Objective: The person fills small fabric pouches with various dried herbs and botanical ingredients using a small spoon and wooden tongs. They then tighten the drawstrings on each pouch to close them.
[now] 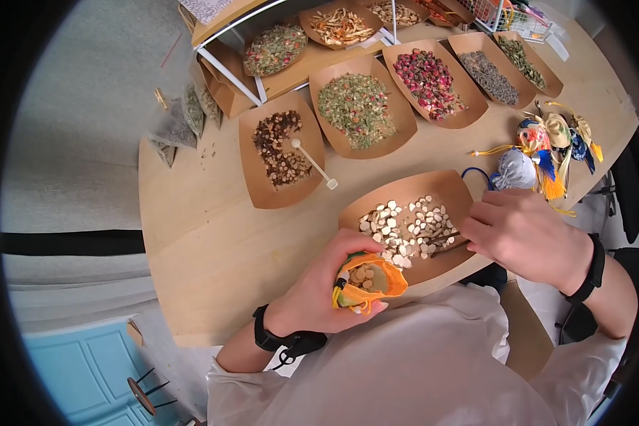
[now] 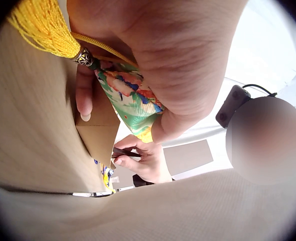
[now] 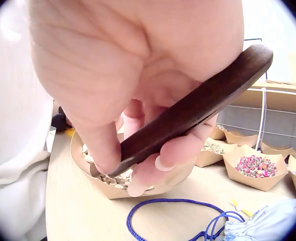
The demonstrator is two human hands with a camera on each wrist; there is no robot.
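My left hand (image 1: pixel 324 284) holds a small drawstring pouch (image 2: pixel 130 98) in floral green fabric, a yellow tassel (image 2: pixel 45 27) hanging from it. Its orange lining (image 1: pixel 392 278) is spread at the mouth, and pale tan pieces (image 1: pixel 363 275) lie inside. Over the right side of the nearest paper tray (image 1: pixel 366 199), my right hand (image 1: pixel 522 231) grips a dark brown wooden utensil (image 3: pixel 188 113) between thumb and fingers. The utensil's far end is down among the white dried slices (image 1: pixel 387 224), and its shape there is hidden. The pouch overlaps the tray's near left edge in the head view.
A brown tray (image 1: pixel 252 192) of dark dried bits holds a small pale dipper (image 1: pixel 312 163). More herb trays, one with rosebuds (image 1: pixel 426 78), line the back beside a shelf (image 1: pixel 291 85). Finished pouches (image 1: pixel 547 145) sit at right, clear bags (image 1: pixel 177 128) at left.
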